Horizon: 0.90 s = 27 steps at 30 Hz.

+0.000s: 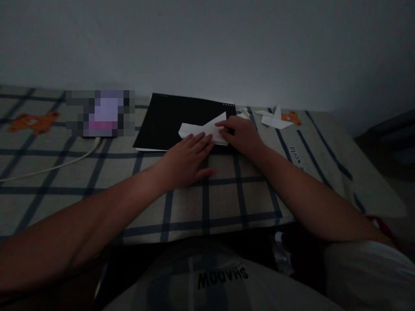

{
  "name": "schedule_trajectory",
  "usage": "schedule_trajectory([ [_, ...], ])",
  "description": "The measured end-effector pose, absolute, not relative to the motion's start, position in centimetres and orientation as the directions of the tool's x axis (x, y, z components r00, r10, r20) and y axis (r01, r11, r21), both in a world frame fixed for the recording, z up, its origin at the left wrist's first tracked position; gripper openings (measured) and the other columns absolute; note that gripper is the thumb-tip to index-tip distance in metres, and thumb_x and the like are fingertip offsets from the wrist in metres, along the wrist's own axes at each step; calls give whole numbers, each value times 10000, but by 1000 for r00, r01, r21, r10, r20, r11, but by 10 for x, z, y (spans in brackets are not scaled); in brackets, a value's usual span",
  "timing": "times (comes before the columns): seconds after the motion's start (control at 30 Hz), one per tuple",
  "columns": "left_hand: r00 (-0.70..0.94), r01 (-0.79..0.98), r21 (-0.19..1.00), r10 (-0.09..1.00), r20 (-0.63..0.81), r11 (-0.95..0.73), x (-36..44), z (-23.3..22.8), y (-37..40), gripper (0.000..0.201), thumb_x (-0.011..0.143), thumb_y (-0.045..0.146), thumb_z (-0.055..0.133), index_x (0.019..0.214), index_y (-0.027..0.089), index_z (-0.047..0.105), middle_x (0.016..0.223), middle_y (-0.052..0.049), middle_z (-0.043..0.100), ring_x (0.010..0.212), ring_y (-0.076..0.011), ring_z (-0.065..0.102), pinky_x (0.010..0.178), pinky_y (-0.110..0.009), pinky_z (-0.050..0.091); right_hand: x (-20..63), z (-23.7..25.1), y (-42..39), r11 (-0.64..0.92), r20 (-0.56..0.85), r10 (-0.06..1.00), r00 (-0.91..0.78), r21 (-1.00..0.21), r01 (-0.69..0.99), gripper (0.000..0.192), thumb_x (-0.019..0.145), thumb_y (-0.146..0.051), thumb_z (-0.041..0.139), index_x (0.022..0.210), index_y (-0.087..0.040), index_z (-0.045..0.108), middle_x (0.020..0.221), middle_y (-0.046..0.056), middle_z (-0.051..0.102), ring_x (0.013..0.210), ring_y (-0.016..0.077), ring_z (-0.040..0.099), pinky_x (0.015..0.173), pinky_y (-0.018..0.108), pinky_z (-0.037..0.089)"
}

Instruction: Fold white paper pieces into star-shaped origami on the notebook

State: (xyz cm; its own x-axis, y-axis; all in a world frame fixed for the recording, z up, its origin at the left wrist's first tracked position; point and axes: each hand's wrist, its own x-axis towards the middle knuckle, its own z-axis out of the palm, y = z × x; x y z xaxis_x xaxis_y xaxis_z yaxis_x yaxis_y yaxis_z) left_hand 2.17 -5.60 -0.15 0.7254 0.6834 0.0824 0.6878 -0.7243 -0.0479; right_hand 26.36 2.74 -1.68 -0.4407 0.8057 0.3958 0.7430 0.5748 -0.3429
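Observation:
A white sheet of folded paper (204, 129) lies on a black-covered notebook (171, 110), with one pointed flap sticking up toward the far right. My left hand (188, 160) rests flat with its fingers stretched out, their tips on the paper's near edge. At the paper's right end, my right hand (241, 134) has curled fingers, with thumb and forefinger closed on the paper. My palm hides part of that end. Beyond my right hand sits a finished-looking white folded paper figure (275, 120) with pointed wings, and a smaller white paper piece (244, 113) is partly covered.
A phone (105, 112) with a blurred lit screen stands at the left, a white cable (69, 162) running from it. The checked tablecloth (155, 211) has orange bear prints. A pale wall (194, 47) rises behind the table.

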Motion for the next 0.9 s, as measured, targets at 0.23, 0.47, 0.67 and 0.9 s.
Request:
schedule_trajectory([
  [0.23, 717, 697, -68, 694, 68, -714, 24, -1, -64, 760, 1123, 541, 504, 1677, 24, 441, 1770, -247, 366, 1661, -396, 353, 1354, -545, 322, 267, -20, 30, 608, 438, 782, -444, -379, 697, 288, 980, -243, 656, 1218, -225, 818, 1094, 90, 796, 1025, 282, 706, 978, 473, 542],
  [0.47, 720, 693, -73, 685, 109, -717, 22, -2, -67, 713, 1107, 523, 552, 1645, 56, 510, 1779, -250, 349, 1657, -417, 356, 1337, -597, 338, 270, -20, 31, 656, 500, 749, -436, -464, 595, 325, 997, -366, 668, 1252, -233, 819, 1157, 94, 822, 1066, 282, 733, 1001, 473, 563],
  [0.67, 717, 688, -61, 664, 213, -724, 20, -5, -66, 704, 1073, 524, 621, 1649, 128, 535, 1776, -267, 351, 1654, -457, 346, 1314, -651, 349, 269, -18, 27, 691, 517, 722, -459, -534, 486, 431, 1046, -584, 606, 1208, -239, 807, 1056, 74, 821, 964, 252, 735, 931, 442, 570],
  [0.9, 730, 671, -52, 648, 217, -739, 18, -2, -67, 668, 1076, 478, 619, 1658, 165, 525, 1799, -208, 340, 1683, -426, 293, 1340, -655, 301, 266, -13, 22, 712, 447, 696, -562, -530, 460, 548, 1080, -663, 505, 910, -224, 787, 925, 81, 801, 887, 234, 720, 864, 408, 557],
])
